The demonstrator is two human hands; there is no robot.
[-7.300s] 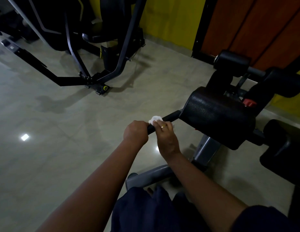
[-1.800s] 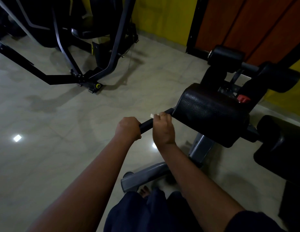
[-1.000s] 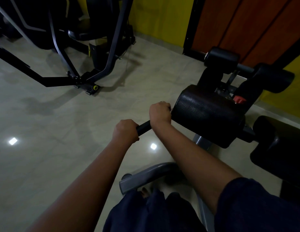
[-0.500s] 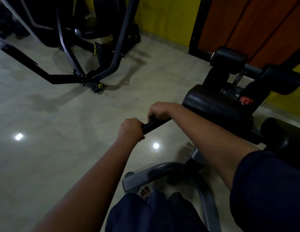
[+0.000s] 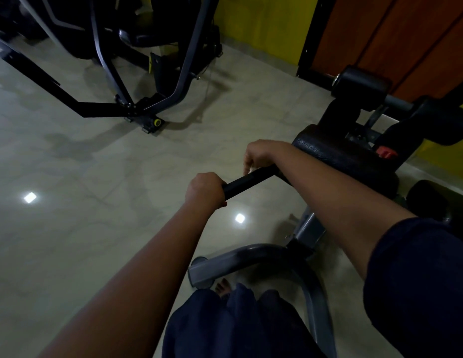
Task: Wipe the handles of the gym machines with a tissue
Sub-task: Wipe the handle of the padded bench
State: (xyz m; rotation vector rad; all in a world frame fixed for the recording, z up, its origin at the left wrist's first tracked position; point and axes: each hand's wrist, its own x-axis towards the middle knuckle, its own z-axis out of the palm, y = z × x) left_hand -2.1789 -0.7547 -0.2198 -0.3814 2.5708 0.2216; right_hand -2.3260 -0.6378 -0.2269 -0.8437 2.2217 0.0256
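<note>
Our left grip [image 5: 205, 189] clenches the free end of the handle [image 5: 248, 182]. Our right grip [image 5: 261, 153] curls over it farther up, with a short bare stretch between them. A pale sliver, likely the tissue [image 5: 250, 168], peeks from under the right fingers. The edge of the pad [image 5: 336, 151] sits just beyond the right grip, and open floor [image 5: 96, 202] spreads left of the left grip.
</note>
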